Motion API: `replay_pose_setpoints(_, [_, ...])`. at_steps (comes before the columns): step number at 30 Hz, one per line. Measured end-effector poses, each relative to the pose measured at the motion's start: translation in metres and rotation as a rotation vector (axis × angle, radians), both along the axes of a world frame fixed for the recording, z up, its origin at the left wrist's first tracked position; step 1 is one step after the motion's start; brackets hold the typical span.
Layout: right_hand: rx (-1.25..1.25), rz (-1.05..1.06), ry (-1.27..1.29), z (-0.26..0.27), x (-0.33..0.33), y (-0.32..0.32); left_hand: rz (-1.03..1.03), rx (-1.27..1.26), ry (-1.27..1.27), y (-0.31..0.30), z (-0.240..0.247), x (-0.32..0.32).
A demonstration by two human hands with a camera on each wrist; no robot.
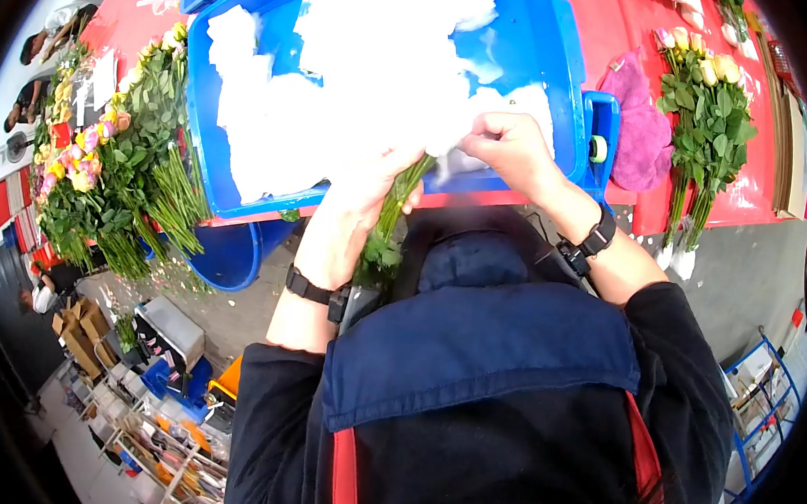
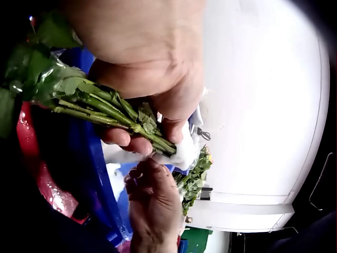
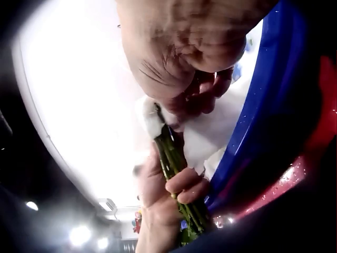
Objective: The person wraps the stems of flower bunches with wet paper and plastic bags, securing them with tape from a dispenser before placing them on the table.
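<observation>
A bundle of green stems (image 1: 395,201) is gripped by my left hand (image 1: 355,207), its leaves hanging toward my body. White wet-looking material (image 3: 152,118) wraps the cut ends in the right wrist view. My right hand (image 1: 520,157) is at those ends, fingers curled and pinching the white material, seen also in the left wrist view (image 2: 181,150). The left fingers (image 3: 187,185) curl round the stems just below the wrap. Beneath both hands, a blue tray (image 1: 575,96) holds a heap of bright white material (image 1: 339,91).
Bunches of roses with long stems (image 1: 152,135) lie at the left of the red table (image 1: 621,25). More roses (image 1: 707,123) with white-wrapped ends lie at the right, beside a pink cloth (image 1: 640,137). A blue bucket (image 1: 227,260) stands below the table edge.
</observation>
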State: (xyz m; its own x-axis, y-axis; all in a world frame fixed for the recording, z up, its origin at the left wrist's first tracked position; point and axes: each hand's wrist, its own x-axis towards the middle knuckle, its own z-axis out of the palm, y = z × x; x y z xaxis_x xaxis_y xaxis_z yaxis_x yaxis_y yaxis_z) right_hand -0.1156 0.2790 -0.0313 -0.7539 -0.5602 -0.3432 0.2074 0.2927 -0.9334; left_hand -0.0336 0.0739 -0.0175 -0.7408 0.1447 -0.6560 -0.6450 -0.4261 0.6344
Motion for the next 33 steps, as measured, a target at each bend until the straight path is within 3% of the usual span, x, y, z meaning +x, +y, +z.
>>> replay_pose_setpoints(4, [-0.052, -0.09, -0.112, -0.01, -0.002, 0.009, 0.033, -0.01, -0.022, -0.004, -0.001, -0.002])
replay_pose_setpoints(8, [-0.236, -0.33, -0.262, -0.025, -0.021, 0.05, 0.153, 0.007, -0.062, -0.028, -0.008, 0.01])
replay_pose_setpoints(14, [-0.69, -0.469, -0.686, -0.007, -0.035, 0.073, 0.177, -0.118, -0.056, -0.028, 0.012, 0.021])
replay_pose_setpoints(17, [-0.744, -0.532, -0.752, 0.005, -0.033, 0.059, 0.231, -0.174, -0.051, -0.025, 0.029, 0.024])
replay_pose_setpoints(20, [-0.423, -0.422, -0.442, -0.001, -0.029, 0.045, 0.224, -0.107, -0.001, -0.031, 0.04, 0.034])
replay_pose_setpoints(24, [-0.363, -0.381, -0.031, 0.042, -0.026, 0.017, 0.188, 0.184, 0.005, -0.05, 0.018, 0.045])
replay_pose_setpoints(27, [-0.164, -0.2, 0.46, 0.076, -0.001, -0.011, 0.178, 0.285, 0.001, -0.043, 0.018, 0.041])
replay_pose_setpoints(29, [-0.346, 0.128, 0.844, 0.072, 0.007, -0.03, 0.168, 0.267, 0.003, -0.034, 0.025, 0.036])
replay_pose_setpoints(31, [-0.335, 0.186, 0.985, 0.063, 0.02, -0.052, 0.215, 0.198, -0.008, -0.023, 0.028, 0.035])
replay_pose_setpoints(33, [-0.335, 0.131, 0.855, 0.057, 0.015, -0.05, 0.262, 0.179, 0.012, -0.018, 0.025, 0.033])
